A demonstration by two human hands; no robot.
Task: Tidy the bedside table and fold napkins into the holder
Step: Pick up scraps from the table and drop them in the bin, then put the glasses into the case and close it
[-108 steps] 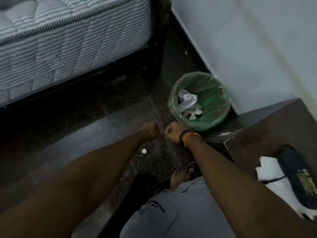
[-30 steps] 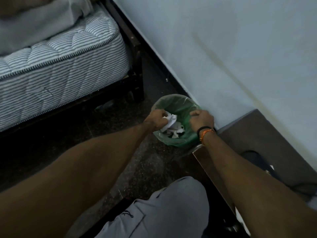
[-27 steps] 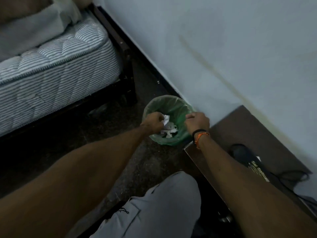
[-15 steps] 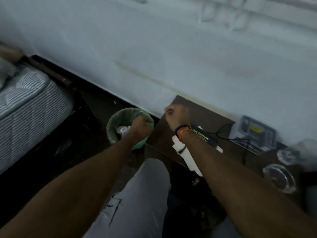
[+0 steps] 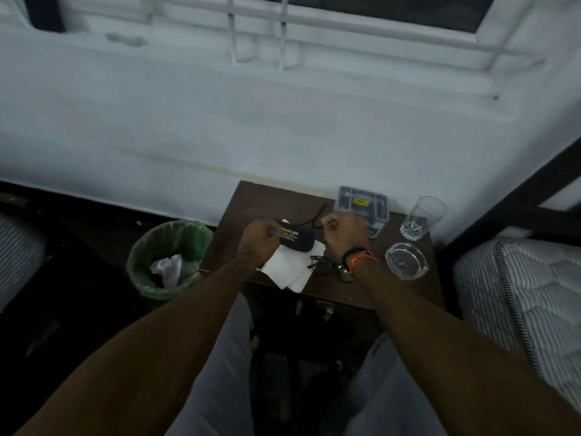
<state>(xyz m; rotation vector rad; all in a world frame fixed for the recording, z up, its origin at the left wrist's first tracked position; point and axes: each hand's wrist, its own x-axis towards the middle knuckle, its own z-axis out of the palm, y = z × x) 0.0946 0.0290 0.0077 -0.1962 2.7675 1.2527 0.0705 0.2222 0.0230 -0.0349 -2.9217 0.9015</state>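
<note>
The white napkins (image 5: 287,269) lie flat at the tabletop's (image 5: 251,199) front edge, pinned under the dark spectacle case (image 5: 294,239); lift that case first; the clear holder (image 5: 361,204) waits at one o'clock; left hand (image 5: 261,236) and right hand (image 5: 342,232) hover fisted, gripping nothing visible; mind the spectacles (image 5: 327,265) beside.

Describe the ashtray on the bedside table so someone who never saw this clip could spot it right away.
Start at the dark brown wooden bedside table against the white wall, and go to its right end beside the striped mattress. The clear glass ashtray sits near the front edge, just right of the right hand. Unlike the tall clear drinking glass behind it, it is low, wide and round.
</note>
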